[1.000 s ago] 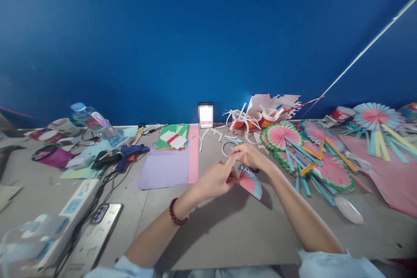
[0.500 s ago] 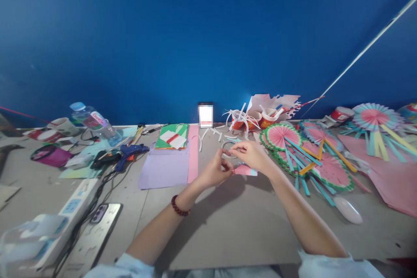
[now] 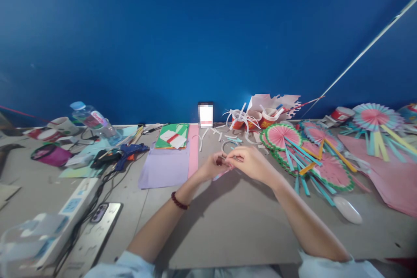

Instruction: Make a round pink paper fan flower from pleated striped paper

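Observation:
My left hand, with a dark beaded bracelet on the wrist, is closed on a small pink paper piece. Most of the paper is hidden by the fingers; an edge shows below them. My right hand meets it from the other side, thumb and fingertips pinched at the paper's upper part. Both hands are just above the grey table. Right behind them lie a pale ring and white curled paper strips.
Pleated paper fans with blue strips and a white oval object lie on the right. Red cups stand against the blue wall. To the left are purple paper, a blue glue gun, a phone and a power strip.
The pink paper has shifted left and turned, now mostly covered by my fingers. My right hand has come down slightly, and its fingertips have closed in on my left hand's.

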`<state>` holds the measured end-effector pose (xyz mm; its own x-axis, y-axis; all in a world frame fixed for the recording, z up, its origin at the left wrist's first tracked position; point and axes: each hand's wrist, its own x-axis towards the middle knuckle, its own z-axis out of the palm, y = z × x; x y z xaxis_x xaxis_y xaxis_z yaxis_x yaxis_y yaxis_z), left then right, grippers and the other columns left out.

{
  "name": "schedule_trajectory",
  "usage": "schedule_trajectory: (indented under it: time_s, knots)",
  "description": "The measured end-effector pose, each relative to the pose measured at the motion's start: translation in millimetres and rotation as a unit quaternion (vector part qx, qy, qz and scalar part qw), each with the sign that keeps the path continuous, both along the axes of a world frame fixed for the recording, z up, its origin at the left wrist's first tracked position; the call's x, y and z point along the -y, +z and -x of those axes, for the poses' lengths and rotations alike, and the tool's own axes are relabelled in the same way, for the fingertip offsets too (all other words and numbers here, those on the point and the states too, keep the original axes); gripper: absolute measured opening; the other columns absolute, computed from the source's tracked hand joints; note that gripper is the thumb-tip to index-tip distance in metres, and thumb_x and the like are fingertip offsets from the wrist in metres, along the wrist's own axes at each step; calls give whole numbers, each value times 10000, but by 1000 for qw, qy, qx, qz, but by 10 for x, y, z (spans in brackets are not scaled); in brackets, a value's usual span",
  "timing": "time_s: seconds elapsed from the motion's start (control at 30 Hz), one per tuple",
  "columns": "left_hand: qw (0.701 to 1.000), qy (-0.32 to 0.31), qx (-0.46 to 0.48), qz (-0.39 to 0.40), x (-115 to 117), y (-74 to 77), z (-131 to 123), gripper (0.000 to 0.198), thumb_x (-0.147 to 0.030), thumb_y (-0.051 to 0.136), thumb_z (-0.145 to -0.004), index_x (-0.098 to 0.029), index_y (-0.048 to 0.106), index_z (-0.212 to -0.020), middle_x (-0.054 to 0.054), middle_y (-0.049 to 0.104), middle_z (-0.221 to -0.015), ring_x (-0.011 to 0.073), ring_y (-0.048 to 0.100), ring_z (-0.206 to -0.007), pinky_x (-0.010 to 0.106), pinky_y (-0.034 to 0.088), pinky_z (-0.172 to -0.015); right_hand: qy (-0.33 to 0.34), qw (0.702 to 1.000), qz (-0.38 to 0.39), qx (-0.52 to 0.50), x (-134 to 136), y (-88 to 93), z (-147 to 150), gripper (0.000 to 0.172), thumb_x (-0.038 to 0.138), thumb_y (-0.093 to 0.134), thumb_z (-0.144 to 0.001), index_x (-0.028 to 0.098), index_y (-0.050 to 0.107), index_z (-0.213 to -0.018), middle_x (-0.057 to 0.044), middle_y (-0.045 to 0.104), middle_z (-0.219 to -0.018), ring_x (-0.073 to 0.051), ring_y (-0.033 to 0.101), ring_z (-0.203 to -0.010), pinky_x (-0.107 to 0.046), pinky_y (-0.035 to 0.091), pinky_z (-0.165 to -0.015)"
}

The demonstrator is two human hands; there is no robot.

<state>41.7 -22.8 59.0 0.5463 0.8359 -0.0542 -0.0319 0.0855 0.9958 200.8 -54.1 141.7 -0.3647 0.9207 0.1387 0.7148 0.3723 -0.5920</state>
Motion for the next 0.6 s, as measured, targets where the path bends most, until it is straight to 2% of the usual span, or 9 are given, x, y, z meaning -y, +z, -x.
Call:
schedule_trajectory:
  time_s: [0.1, 0.2, 0.3, 0.47, 0.6]
  knots:
    - [999, 22, -12, 43, -43, -14, 34, 288, -314, 791, -590, -133, 636, -752, 10, 644, -614, 107, 537, -509, 225, 370, -496, -23, 999, -14, 32, 53, 30, 23, 145, 234, 604, -827, 217, 730, -757, -17, 692, -766, -127, 588, -666, -230, 353, -594]
    - [995, 54, -7, 82, -74, 23, 68, 282, -266, 808, -547, -130, 659, -745, 21, 663, -632, 131, 585, -559, 236, 413, -539, -54, 994, -47, 77, 103, 35, 38, 170, 245, 582, -852, 239, 732, -774, -12, 701, -775, -136, 609, -694, -235, 350, -604]
    - [991, 84, 3, 106, -99, 73, 104, 279, -217, 802, -534, -128, 677, -767, 38, 684, -692, 129, 605, -601, 234, 434, -581, -53, 992, -73, 84, 134, 30, 45, 187, 231, 564, -866, 253, 736, -794, -11, 721, -833, -144, 635, -763, -233, 364, -635]
    - [987, 115, 19, 107, -136, 88, 166, 204, -216, 767, -584, -151, 691, -762, 36, 681, -696, 115, 582, -591, 217, 410, -553, -48, 995, -57, 64, 126, 25, 39, 186, 230, 560, -864, 261, 736, -813, 4, 730, -866, -134, 641, -743, -227, 373, -630]
    - [987, 114, 41, 102, -150, 82, 198, 185, -232, 754, -596, -163, 706, -760, 28, 674, -693, 106, 549, -567, 216, 409, -538, -45, 997, -44, 50, 116, 34, 27, 168, 229, 575, -851, 259, 731, -796, 17, 722, -830, -124, 625, -710, -224, 371, -624]
